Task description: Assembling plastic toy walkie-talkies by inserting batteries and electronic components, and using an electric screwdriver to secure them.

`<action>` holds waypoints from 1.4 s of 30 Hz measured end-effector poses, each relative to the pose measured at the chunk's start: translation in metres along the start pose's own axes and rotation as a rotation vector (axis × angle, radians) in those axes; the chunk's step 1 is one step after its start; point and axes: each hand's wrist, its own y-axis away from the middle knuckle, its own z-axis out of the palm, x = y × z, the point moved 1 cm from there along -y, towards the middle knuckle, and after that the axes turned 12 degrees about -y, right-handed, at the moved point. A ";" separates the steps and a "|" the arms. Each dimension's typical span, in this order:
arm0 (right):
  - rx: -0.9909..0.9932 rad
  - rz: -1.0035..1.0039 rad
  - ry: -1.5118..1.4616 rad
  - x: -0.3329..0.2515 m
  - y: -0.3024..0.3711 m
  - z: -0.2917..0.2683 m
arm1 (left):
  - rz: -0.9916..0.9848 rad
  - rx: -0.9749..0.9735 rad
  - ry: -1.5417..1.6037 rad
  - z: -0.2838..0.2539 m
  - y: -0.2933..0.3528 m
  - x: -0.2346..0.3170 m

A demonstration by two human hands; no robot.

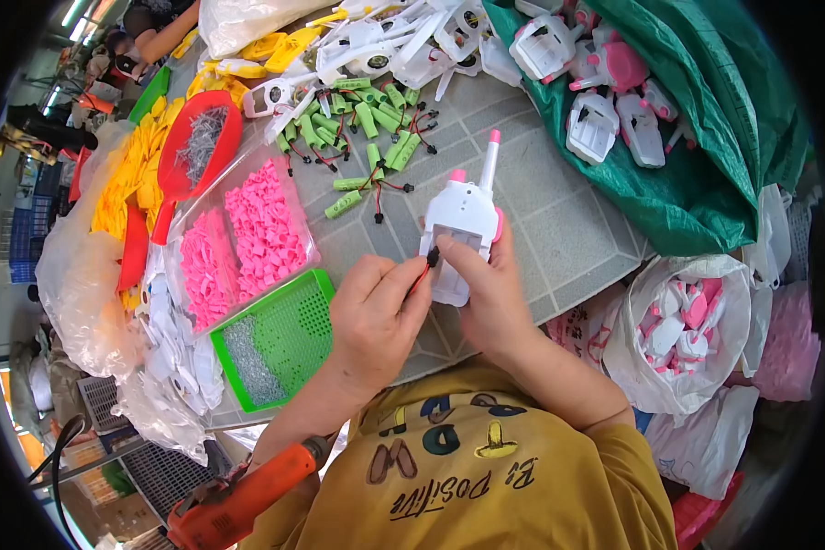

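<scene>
Left hand point(371, 316): thumb and forefinger pinch a small black connector point(434, 257) with a red wire point(419, 278); the fingers hide the wire's far end. The connector sits at the front face of the housing. Right hand point(495, 298): grasps the white housing point(468, 203) from the right, thumb laid across its front, fingers behind.

Housing: held above the near part of the grey table point(559, 206), antenna pointing away from the person. Glossy white shell, roughly rectangular, with rounded shoulders. A slim white antenna point(488, 170) rises from the upper right and ends in a pink tip point(495, 136). A short pink knob point(456, 175) stands at the upper left. A pink part shows along the right edge. Small dark holes mark the upper face; an open rectangular recess lies below them, partly covered by the thumb.

Beyond the housing: green cylindrical batteries point(366, 120) with dark connectors lie loose in a heap. Left: pink pieces point(266, 220) in a clear container, and a green basket point(317, 321) containing small metal parts. Right: a green sack point(706, 215) containing similar white-and-pink housings point(593, 126).
</scene>
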 end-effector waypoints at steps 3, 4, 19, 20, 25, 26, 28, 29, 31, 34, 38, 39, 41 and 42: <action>-0.020 0.038 -0.041 -0.006 -0.001 0.000 | 0.030 -0.041 0.036 -0.005 -0.004 0.006; 0.004 0.034 -0.055 -0.007 -0.001 -0.001 | 0.004 -0.076 0.062 -0.009 -0.007 0.009; -0.012 -0.042 0.255 -0.005 -0.005 -0.010 | -0.414 -0.296 0.680 -0.012 -0.013 -0.008; -0.032 -0.062 0.266 -0.004 -0.006 -0.011 | -0.415 -0.295 0.680 -0.013 -0.017 -0.006; -0.076 -0.009 0.114 -0.006 -0.005 -0.010 | -0.509 -0.313 0.840 -0.011 -0.024 0.002; -0.101 0.028 0.036 -0.006 -0.005 -0.010 | -0.508 -0.312 0.841 -0.011 -0.025 0.000; -0.118 0.080 -0.052 -0.012 -0.005 -0.011 | -0.299 -0.337 0.602 -0.010 -0.029 -0.006; -0.133 0.132 -0.142 -0.015 -0.004 -0.009 | -0.301 -0.336 0.603 -0.012 -0.032 -0.005; -0.127 0.153 -0.160 -0.019 -0.003 -0.005 | -0.177 -0.387 0.445 -0.017 -0.042 0.002; -0.124 0.210 -0.202 -0.017 0.000 0.000 | -0.376 -0.471 0.425 -0.015 -0.047 0.013; -0.100 0.244 -0.261 -0.014 0.001 0.002 | -0.258 -0.522 0.277 -0.008 -0.045 0.008; -0.099 0.244 -0.260 -0.014 0.000 0.001 | -0.141 -0.418 0.268 -0.007 -0.045 0.007; -0.083 0.269 -0.299 -0.013 -0.003 -0.002 | -0.024 -0.312 0.257 -0.005 -0.043 0.007; -0.082 0.269 -0.299 -0.013 -0.003 -0.004 | -0.092 -0.305 0.318 -0.003 -0.041 0.006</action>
